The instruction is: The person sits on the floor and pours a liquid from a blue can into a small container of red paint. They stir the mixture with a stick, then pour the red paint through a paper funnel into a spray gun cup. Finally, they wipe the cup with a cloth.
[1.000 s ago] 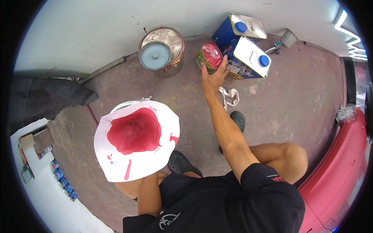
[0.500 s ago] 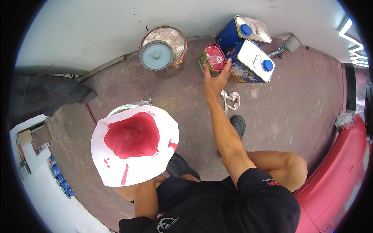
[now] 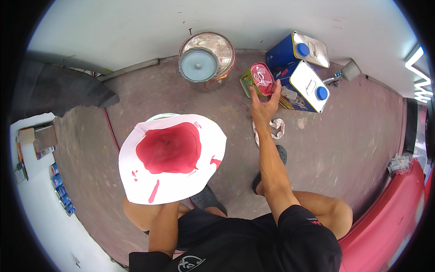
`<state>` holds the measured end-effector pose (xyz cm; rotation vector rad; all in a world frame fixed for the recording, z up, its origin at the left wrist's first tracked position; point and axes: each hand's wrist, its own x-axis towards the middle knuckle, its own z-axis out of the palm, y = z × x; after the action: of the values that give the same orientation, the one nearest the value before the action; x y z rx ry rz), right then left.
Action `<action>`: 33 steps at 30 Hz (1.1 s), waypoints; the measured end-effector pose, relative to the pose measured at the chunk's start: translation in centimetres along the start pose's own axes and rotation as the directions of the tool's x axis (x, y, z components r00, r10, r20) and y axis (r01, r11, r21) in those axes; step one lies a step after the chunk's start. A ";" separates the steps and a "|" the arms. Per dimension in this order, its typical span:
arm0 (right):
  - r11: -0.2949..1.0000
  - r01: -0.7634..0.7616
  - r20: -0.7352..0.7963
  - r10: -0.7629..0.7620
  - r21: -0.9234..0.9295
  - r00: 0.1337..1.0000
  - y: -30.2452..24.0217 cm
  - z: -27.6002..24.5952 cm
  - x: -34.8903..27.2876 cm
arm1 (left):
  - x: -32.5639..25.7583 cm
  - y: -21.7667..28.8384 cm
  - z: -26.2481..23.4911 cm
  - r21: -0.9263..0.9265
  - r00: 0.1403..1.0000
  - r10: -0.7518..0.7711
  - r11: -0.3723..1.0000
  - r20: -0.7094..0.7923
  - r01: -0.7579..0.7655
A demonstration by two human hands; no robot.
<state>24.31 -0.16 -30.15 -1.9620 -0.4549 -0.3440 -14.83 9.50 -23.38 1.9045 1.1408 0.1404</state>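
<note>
My right hand (image 3: 265, 103) reaches forward and grips a small green can (image 3: 259, 80) with a red-smeared top, which stands on the floor against two blue rectangular tins (image 3: 302, 86). A white paper cone strainer (image 3: 171, 156) with a pool of red paint in it sits in front of my knees. Beneath its far edge a pale rim (image 3: 163, 116) shows. My left forearm runs up under the cone, and my left hand is hidden by the paper.
A round metal bucket (image 3: 207, 58) with a pale lid stands by the white wall. A crumpled rag (image 3: 273, 129) lies on the floor near my right wrist. A red car body panel (image 3: 394, 226) fills the lower right. A white shelf with small cans (image 3: 59, 190) is at left.
My right hand stays closed on the small can beside the blue tins. The view has shifted slightly, so everything sits a little lower and further right in the picture.
</note>
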 end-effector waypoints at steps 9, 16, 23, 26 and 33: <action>0.991 0.029 0.157 -0.049 0.128 0.986 -4.3 -4.7 1.2 | 2.1 1.2 2.9 0.019 0.994 0.096 0.995 0.049 -0.097; 0.970 0.066 0.287 -0.134 0.235 0.948 -10.6 -9.9 4.0 | 4.6 4.5 4.2 -0.159 0.991 0.066 0.984 -0.117 -0.085; 0.939 0.153 0.432 -0.281 0.307 0.857 -16.6 -13.9 7.4 | 5.4 5.0 4.1 -0.262 0.986 0.098 0.956 -0.136 -0.131; 0.951 0.137 0.489 -0.263 0.278 0.832 -18.7 -15.6 8.5 | 5.7 6.9 3.2 -0.325 0.990 0.039 0.942 -0.136 -0.082; 0.933 0.211 0.585 -0.349 0.293 0.732 -22.1 -18.5 10.4 | 6.0 8.1 2.3 -0.395 0.986 0.064 0.911 -0.157 -0.122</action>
<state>22.71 -6.89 -0.29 -1.7602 -1.1910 0.1975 -4.97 11.12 -20.74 1.5950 1.0192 0.5318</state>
